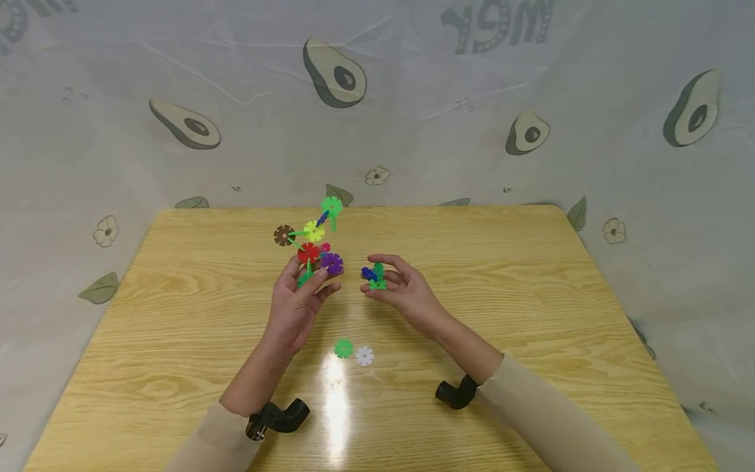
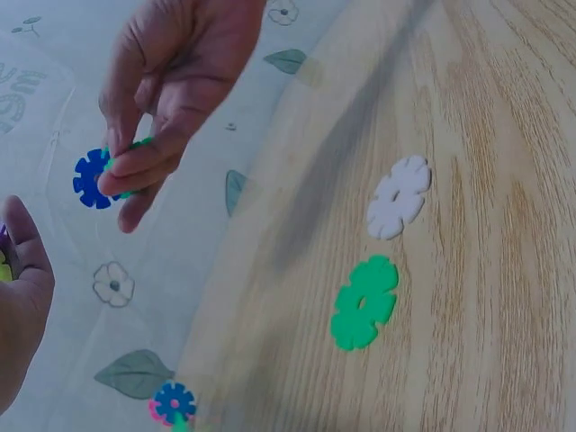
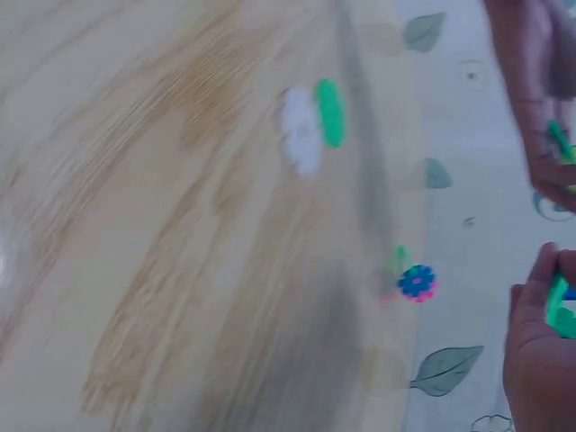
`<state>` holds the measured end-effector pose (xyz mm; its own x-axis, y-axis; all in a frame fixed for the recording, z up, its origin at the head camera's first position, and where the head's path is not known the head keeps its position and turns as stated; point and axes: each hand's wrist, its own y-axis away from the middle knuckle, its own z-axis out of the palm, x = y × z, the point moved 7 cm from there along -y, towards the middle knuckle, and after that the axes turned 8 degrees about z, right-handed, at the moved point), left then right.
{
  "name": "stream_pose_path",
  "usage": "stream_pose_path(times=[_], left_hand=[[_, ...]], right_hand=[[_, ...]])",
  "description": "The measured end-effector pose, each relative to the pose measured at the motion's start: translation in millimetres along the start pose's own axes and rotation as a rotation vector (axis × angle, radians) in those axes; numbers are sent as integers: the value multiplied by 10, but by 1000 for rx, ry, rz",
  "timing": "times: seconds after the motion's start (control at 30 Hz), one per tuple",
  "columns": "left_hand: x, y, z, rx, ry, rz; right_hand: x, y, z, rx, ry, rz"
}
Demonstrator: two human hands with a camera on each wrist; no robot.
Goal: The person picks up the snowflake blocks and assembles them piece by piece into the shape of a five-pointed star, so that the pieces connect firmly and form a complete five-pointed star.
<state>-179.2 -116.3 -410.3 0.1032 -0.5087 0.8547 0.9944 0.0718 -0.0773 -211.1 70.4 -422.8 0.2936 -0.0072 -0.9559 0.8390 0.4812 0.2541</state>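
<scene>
Above the wooden table (image 1: 501,262), the left hand (image 1: 295,305) is pinching a branching, multicoloured chain of slotted plastic discs (image 1: 308,252) and the right hand (image 1: 409,292) is gripping a blue-and-green plastic disc cluster (image 1: 378,285), while the chain's unsupported end could be levering its joints apart.

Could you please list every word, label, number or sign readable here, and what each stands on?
"mer": grey lettering on the backdrop, turned around and near the top edge.
Upper-left lettering, same backdrop: too cut off to read.
Left wrist view, lettering at the left edge: too faint to read.
No readable text on the linked discs, green disc or white disc.
</scene>
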Motion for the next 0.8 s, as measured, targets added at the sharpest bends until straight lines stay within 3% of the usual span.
stream_pose_path(times=[0.2, 0.47, 0.8], left_hand=[[-31, -2, 44, 8, -7, -17], [-57, -15, 145, 7, -11, -17], [-101, -5, 279, -31, -19, -26]], right_hand=[[-49, 84, -22, -2, -118, 95], [-130, 166, -57, -64, -206, 50], [-177, 212, -79, -47, -174, 32]])
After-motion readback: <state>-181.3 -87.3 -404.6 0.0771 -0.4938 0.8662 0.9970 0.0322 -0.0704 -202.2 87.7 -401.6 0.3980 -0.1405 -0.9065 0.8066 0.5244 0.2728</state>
